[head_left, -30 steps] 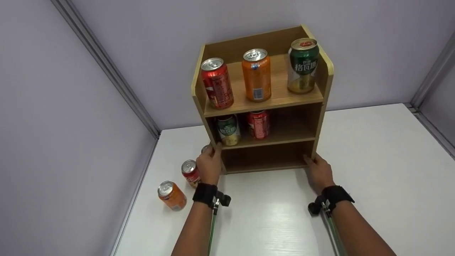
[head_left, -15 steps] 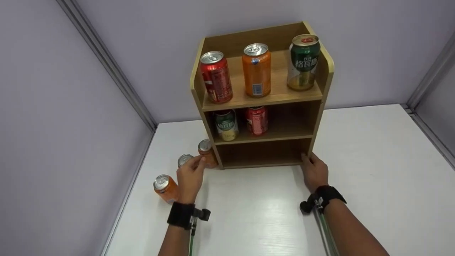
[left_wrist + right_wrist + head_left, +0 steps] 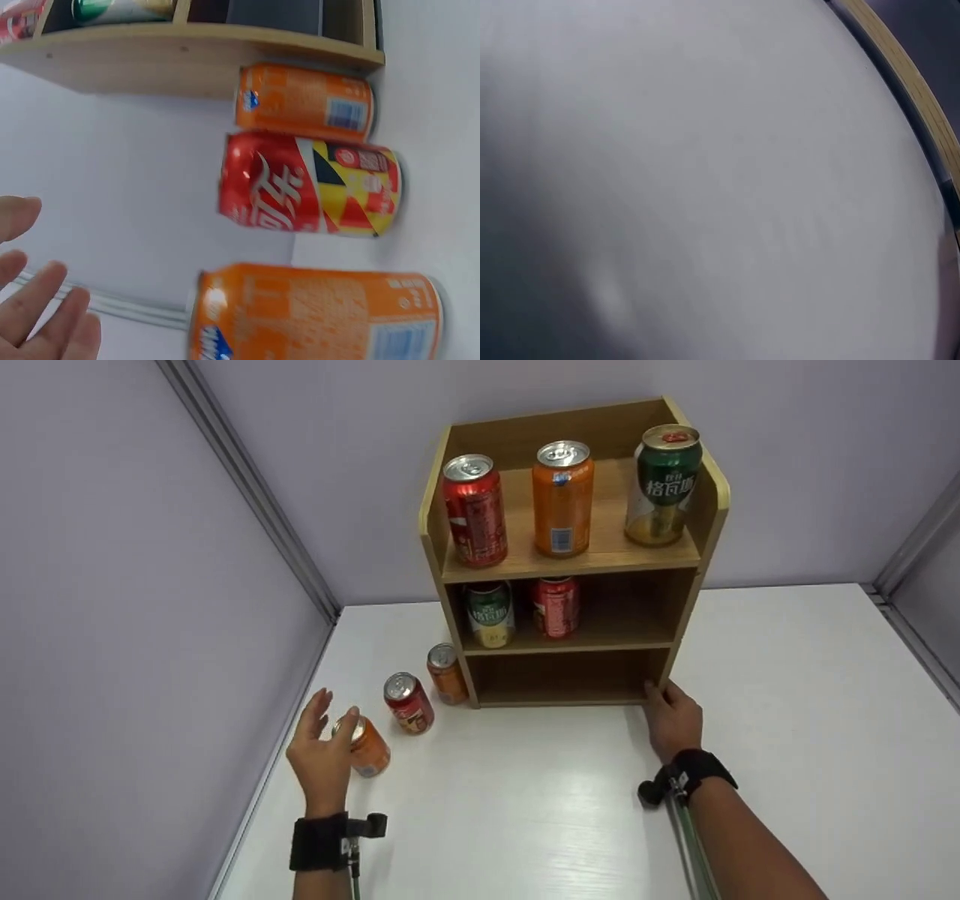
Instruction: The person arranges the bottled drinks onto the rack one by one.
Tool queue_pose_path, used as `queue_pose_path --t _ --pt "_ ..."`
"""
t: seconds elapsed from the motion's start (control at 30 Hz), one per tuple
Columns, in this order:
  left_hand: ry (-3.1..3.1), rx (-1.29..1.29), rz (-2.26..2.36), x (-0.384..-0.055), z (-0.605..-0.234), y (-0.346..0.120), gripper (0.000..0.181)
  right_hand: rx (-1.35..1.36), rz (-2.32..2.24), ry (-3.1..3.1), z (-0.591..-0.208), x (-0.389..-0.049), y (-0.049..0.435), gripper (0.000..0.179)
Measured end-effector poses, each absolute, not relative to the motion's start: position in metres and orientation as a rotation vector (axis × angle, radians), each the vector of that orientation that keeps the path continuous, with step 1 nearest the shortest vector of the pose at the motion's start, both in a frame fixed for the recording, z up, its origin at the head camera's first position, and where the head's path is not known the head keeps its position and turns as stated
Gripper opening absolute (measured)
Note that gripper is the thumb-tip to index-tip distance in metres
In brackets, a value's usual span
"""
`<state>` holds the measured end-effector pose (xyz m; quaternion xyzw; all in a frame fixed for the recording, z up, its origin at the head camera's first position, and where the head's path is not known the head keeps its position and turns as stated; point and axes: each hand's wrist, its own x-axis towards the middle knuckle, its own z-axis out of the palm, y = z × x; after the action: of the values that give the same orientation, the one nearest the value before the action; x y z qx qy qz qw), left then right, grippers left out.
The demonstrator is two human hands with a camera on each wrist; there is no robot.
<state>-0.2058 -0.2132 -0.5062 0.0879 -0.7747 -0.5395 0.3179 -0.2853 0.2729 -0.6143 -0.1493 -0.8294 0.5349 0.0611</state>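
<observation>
My left hand (image 3: 322, 761), fingers spread and thumb apart, is beside the front orange soda can (image 3: 370, 751) on the white table and holds nothing. In the left wrist view that orange can (image 3: 315, 319) lies just past the fingertips. Behind it stand a red cola can (image 3: 410, 712) and another orange can (image 3: 448, 681), which is against the wooden shelf (image 3: 577, 646). My right hand (image 3: 675, 724) grips the lower front edge of the shelf's right side panel, thumb toward the inside. The right wrist view shows mostly white tabletop and a wooden edge.
On the shelf's top stand a red can (image 3: 478, 521), an orange can (image 3: 562, 510) and a green-and-gold can (image 3: 663, 495). Its middle level holds a green can (image 3: 490, 619) and a red can (image 3: 557, 611). Grey walls (image 3: 150, 660) border the table at left and back.
My left hand has let go of the shelf's left side and moved left and toward me, past the red can, to the front orange can. The right hand has stayed on the shelf.
</observation>
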Motion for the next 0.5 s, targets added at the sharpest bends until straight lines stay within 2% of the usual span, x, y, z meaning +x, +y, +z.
queue_pose_path --t 0.13,0.23,0.5 --pt "-2.213 0.341 -1.458 -0.21 -0.523 -0.221 0.1 -0.467 1.599 -2.497 -0.614 -0.285 0.272 0.066" --pt "-2.331 0.429 -1.499 -0.215 -0.538 -0.223 0.12 -0.475 1.619 -2.487 -0.613 -0.286 0.272 0.069" --pt "-2.323 0.576 -1.482 -0.22 -0.568 -0.222 0.128 -0.515 1.697 -2.471 -0.614 -0.289 0.274 0.069"
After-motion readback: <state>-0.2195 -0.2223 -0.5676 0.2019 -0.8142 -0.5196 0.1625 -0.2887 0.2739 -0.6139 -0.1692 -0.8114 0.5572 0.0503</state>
